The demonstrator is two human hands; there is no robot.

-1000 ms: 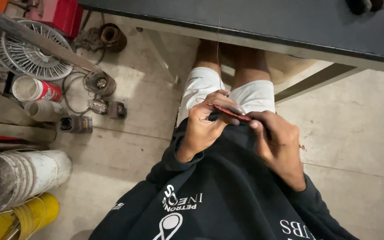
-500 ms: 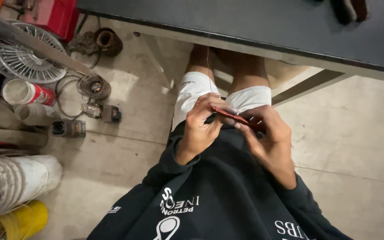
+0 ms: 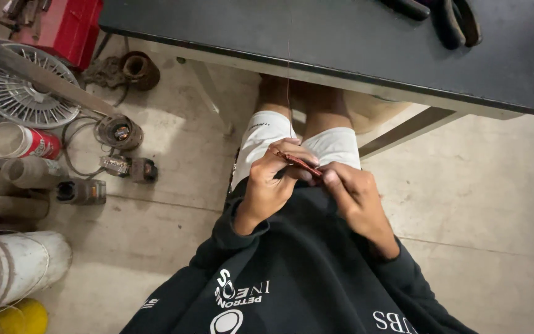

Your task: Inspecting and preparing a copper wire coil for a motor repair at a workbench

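Both hands' fingers pinch a thin reddish tool, its ends hidden.

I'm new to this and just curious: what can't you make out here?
Head view:
- Red strip: too small to identify; the left hand and right hand cover its ends.
- Dark tool on the table: cut by the top edge.
- Yellow bucket: cut by the bottom edge.

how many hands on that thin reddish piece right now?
2. The left hand grips the near-left end of the thin reddish piece; the right hand pinches its other end. Both are over the lap, below the dark table edge. No other hands in view.
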